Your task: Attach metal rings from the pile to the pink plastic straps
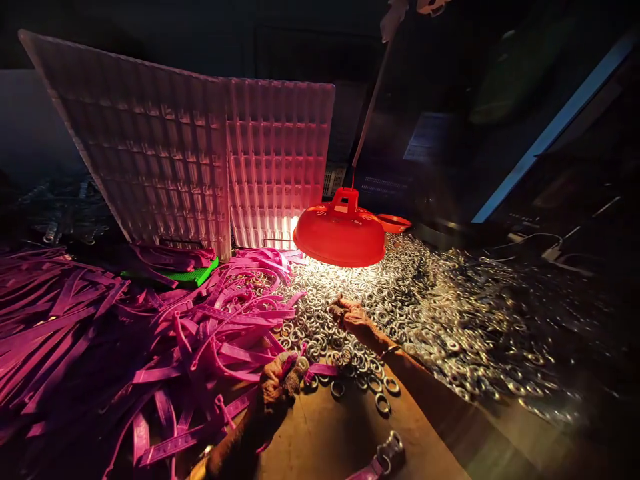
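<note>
My left hand (278, 383), low in the middle of the head view, is closed on a purple strap (324, 369) whose end sticks out to the right of the fingers. A pale ring-like piece shows at the fingertips; whether it sits on the strap I cannot tell. My right hand (354, 316) reaches in from the right over a heap of metal rings (420, 293). Its fingers are drawn together, and what they hold, if anything, is hidden. Near the bottom edge lies a purple strap with metal rings on its end (389, 453).
A red lamp (341, 232) hangs low over the rings, beyond my right hand. Loose purple straps (75, 320) cover the left side, by a green tray (204, 272). Ribbed translucent panels (280, 153) stand behind. A red bowl (395, 223) sits behind the lamp.
</note>
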Motion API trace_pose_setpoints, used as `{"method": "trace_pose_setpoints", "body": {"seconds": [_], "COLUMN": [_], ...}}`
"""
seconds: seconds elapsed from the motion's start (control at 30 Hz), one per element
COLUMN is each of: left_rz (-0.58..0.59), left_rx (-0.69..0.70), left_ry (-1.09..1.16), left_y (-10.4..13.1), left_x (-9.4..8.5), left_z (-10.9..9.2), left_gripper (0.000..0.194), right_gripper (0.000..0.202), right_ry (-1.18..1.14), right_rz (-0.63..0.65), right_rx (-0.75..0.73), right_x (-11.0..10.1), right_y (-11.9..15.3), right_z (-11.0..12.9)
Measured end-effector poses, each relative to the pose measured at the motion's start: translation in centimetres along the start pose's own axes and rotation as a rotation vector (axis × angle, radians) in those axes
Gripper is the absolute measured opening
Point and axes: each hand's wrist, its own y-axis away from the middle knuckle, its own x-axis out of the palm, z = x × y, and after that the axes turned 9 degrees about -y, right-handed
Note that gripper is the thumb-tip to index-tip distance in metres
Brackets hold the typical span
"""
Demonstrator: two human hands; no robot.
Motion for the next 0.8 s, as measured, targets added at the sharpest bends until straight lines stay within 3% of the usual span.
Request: {"method": "trace_pose_setpoints", "body": {"seconds": [0.1, 0.23, 0.4, 0.47, 0.63, 0.8], "left_rz": [0.032, 0.036, 0.194, 0.17, 0.008, -0.006], "left_rx": [0.161, 0.144, 0.248, 0.315, 0.383, 0.319], "left_ry": [-0.123, -0.375, -0.47, -0.498, -0.55, -0.516], "left_y": [1.1, 2.3, 3.1, 3.3, 3.2, 2.2], "left_x": [0.4, 0.9, 1.2, 1.2, 1.3, 1.6], "left_z": [-1.1, -2.2, -2.1, -1.8, -1.7, -0.9], "left_gripper": [0.027, 0.034, 0.033, 0.03, 0.03, 0.022], "right_gripper": [0.018, 0.018, 0.02, 0.022, 0.025, 0.02], "right_ry": [-0.264, -0.481, -0.624, -0.649, -0.657, -0.386], "right_rz": [0.149, 0.288, 0.394, 0.398, 0.22, 0.061], "right_rx": [0.165, 0.323, 0.45, 0.469, 0.326, 0.026], "right_x": [1.2, 2.8, 4.6, 5.2, 6.1, 6.3], "right_y": [4.0, 8.1, 10.6, 11.1, 12.1, 12.3], "right_z": [0.1, 1.2, 1.5, 1.5, 1.6, 0.7]}}
